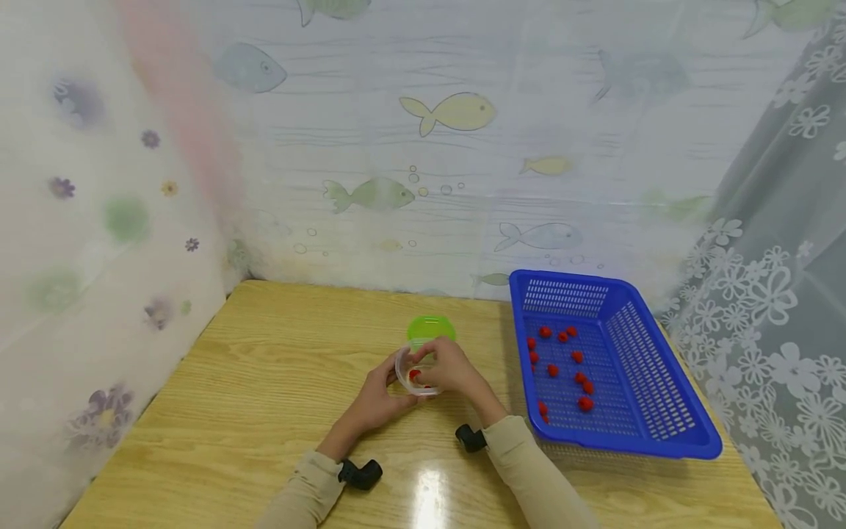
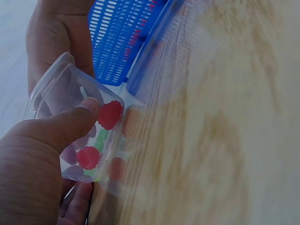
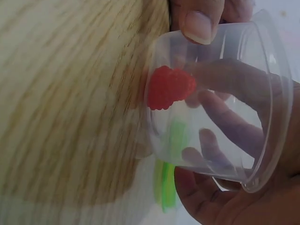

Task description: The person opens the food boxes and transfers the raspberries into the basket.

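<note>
My left hand (image 1: 380, 400) grips a clear plastic cup (image 3: 220, 154), tilted and held close over the table, with the thumb (image 2: 77, 119) pressed on its side. Two red raspberries show inside, one raspberry (image 2: 110, 115) near the base corner and another raspberry (image 2: 88, 158) below it in the left wrist view. My right hand (image 1: 456, 367) reaches in over the rim. Its fingers, seen through the clear wall, are right by the raspberries; I cannot tell whether they pinch one. A light green lid (image 1: 431, 328) lies just behind the cup.
A blue perforated basket (image 1: 667, 441) stands to the right, with several raspberries (image 1: 585, 403) scattered over its bottom. Beneath everything is a wood-grain table (image 1: 264, 367). A fish-patterned curtain (image 1: 370, 242) hangs along the back edge, with more sheeting at both sides.
</note>
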